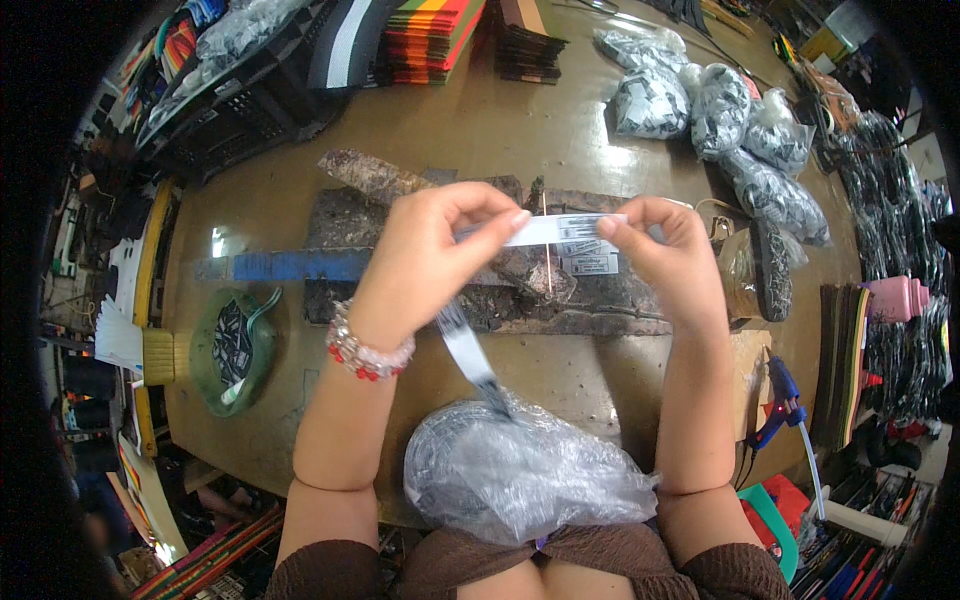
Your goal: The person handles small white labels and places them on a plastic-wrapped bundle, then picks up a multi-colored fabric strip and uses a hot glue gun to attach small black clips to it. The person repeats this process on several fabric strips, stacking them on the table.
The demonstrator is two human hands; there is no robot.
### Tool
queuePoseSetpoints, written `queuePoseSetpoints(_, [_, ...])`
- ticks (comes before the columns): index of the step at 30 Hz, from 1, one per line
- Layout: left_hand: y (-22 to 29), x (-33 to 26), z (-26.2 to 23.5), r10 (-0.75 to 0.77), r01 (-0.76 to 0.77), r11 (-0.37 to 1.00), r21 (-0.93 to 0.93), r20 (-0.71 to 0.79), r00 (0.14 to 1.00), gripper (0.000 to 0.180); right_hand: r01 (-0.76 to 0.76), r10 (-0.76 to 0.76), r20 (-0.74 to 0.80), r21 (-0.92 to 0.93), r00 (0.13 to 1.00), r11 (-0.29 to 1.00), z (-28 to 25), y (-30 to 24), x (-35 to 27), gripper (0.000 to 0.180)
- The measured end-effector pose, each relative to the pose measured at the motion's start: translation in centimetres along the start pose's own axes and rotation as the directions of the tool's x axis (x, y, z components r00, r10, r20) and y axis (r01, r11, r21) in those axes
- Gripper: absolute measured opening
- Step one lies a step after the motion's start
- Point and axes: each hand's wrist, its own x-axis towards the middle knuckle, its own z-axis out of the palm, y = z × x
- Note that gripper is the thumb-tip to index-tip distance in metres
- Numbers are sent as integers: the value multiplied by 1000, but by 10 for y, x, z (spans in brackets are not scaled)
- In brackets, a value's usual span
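Both hands pinch the white label strip [560,230] taut over the bench's middle: left hand [425,255] and right hand [665,255] each closed on it; its tail feeds from the plastic bag [520,470] at the near edge, so it pulls free.

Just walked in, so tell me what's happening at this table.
A person holds a white printed label ribbon stretched between both hands above a worn dark work board. The left hand pinches one end, the right hand the other. The ribbon trails down into a clear plastic bag at the table's near edge. A blue glue gun lies to the right, untouched.
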Motion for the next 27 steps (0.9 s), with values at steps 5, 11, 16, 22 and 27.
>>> queuePoseSetpoints(5, [-6,5,-7,83,-80,992,94,-29,996,19,10,-7,45,-66,999,998,-16,10,8,20])
queuePoseSetpoints(11, [-7,5,-5,69,-61,985,161,-43,997,19,10,-6,50,-82,999,997,-14,15,10,22])
queuePoseSetpoints(16, [-12,8,-4,104,-85,958,274,-53,993,18,108,-147,-39,-497,988,861,-1,23,13,25])
queuePoseSetpoints(22, [-9,6,-3,82,-82,997,-9,-43,996,19,88,-115,-95,-252,989,964,13,16,9,26])
queuePoseSetpoints(27, [-11,5,5,104,-103,993,49,-23,994,15,37,-45,57,133,997,990,21,17,3,21])
